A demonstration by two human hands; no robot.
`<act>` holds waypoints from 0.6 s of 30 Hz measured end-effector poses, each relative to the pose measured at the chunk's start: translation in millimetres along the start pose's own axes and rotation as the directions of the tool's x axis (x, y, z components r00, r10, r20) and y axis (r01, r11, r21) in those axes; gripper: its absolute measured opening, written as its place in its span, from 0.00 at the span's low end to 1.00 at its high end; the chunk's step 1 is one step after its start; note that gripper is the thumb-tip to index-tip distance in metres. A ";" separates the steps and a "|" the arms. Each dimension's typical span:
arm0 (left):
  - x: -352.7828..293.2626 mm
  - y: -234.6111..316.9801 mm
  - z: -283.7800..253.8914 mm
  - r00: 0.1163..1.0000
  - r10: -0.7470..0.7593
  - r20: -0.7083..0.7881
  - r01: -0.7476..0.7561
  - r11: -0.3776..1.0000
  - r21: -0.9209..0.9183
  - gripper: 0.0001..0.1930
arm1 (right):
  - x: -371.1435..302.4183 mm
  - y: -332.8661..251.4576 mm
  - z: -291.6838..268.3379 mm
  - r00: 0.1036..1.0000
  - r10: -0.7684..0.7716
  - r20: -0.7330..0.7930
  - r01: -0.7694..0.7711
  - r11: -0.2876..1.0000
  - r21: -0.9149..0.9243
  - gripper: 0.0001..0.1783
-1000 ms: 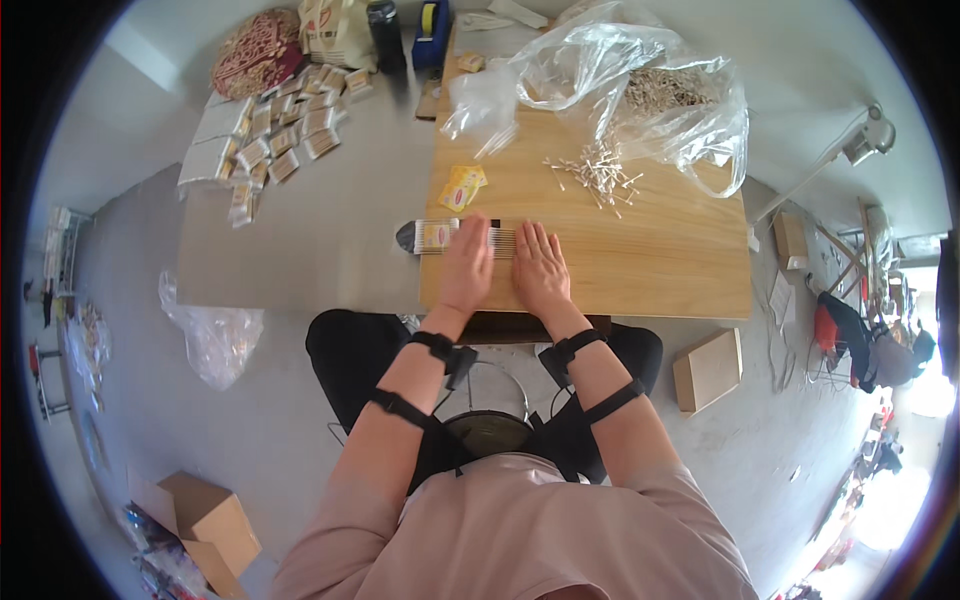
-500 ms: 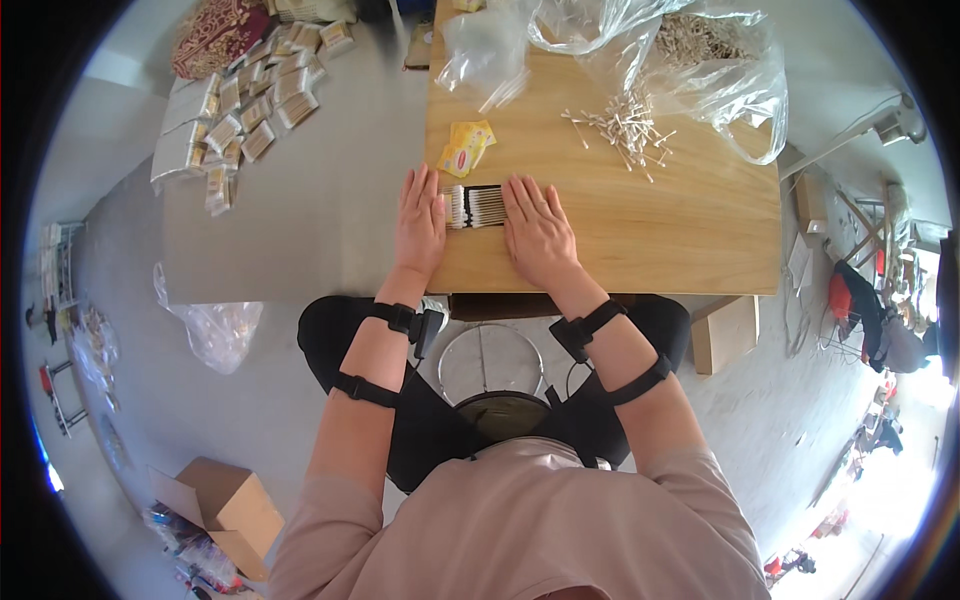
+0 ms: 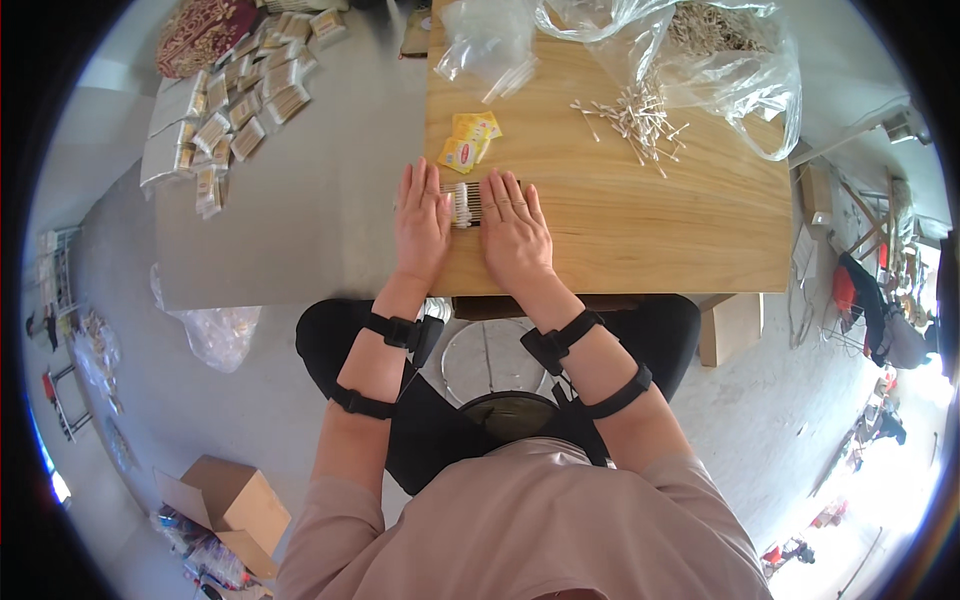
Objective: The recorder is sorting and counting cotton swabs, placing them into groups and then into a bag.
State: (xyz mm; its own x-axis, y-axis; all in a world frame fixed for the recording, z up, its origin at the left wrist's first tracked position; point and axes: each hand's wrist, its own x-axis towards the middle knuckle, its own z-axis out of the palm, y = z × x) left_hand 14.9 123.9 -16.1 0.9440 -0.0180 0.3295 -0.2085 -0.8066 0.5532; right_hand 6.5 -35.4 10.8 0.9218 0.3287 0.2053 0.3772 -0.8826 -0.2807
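A flat row of cotton swabs (image 3: 466, 204) lies on the wooden table between my two hands, with its middle part showing. My left hand (image 3: 424, 222) rests flat at the row's left end, fingers stretched out and pointing away from me. On the right, my right hand (image 3: 517, 225) lies flat over the row's other end, fingers straight. Part of a dark backing under the swabs shows beside the right fingers; the rest is hidden beneath my palms. Just beyond the swabs lie several yellow printed cards (image 3: 463, 153).
A heap of loose swabs (image 3: 645, 122) spills by a clear plastic bag (image 3: 760, 95) at the far right. Small clear bags (image 3: 490, 40) lie at the back. On the grey table (image 3: 300, 220) several filled swab packs (image 3: 245, 105) are piled. A cardboard box (image 3: 235, 505) stands on the floor.
My right hand has slid left along the swabs, covering more of them and narrowing the gap between my hands. My left hand stays nearly in place. The view has shifted slightly.
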 end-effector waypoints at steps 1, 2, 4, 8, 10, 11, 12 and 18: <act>-0.2 0.2 -1.1 1.000 -0.002 -0.002 0.002 1.000 -0.004 0.22 | -0.2 -0.7 0.0 1.000 0.000 0.005 0.000 1.000 0.000 0.28; 0.9 -0.2 -3.4 1.000 0.008 0.016 -0.009 0.999 0.040 0.21 | 1.5 -1.3 0.2 1.000 -0.004 0.007 0.004 1.000 0.001 0.28; 2.2 -0.7 -7.5 1.000 0.013 0.028 -0.016 0.997 0.081 0.21 | 2.6 -1.1 -1.3 1.000 -0.013 0.019 0.013 1.000 0.003 0.28; 10.8 13.4 -25.8 0.980 -0.197 0.018 0.177 0.835 -0.521 0.24 | 3.8 1.6 -3.2 0.997 -0.032 0.066 0.034 0.999 -0.036 0.28; 12.2 14.0 -28.5 0.954 -0.286 0.085 0.265 0.680 -0.684 0.26 | 4.7 1.9 -3.3 0.996 -0.052 0.075 0.055 0.997 -0.045 0.28; 12.6 13.1 -28.5 0.929 -0.342 0.140 0.315 0.535 -0.784 0.28 | 5.3 1.3 -4.1 0.995 -0.068 0.080 0.072 0.996 -0.049 0.28; 12.8 12.4 -28.8 0.900 -0.386 0.202 0.352 0.372 -0.859 0.31 | 5.7 0.7 -4.9 0.994 -0.072 0.085 0.076 0.996 -0.051 0.28; 13.3 6.0 -38.0 0.866 -0.457 0.204 0.358 0.279 -0.891 0.34 | 14.8 4.8 -11.3 0.997 0.055 -0.050 -0.027 0.898 0.440 0.26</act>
State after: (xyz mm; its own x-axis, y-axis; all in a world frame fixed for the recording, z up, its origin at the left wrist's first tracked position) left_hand 16.6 141.3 20.7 0.9647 0.2324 -0.1239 0.0515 0.2948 0.9542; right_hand 20.9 -38.6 23.1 0.9356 0.2620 0.2366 0.3524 -0.6533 -0.6701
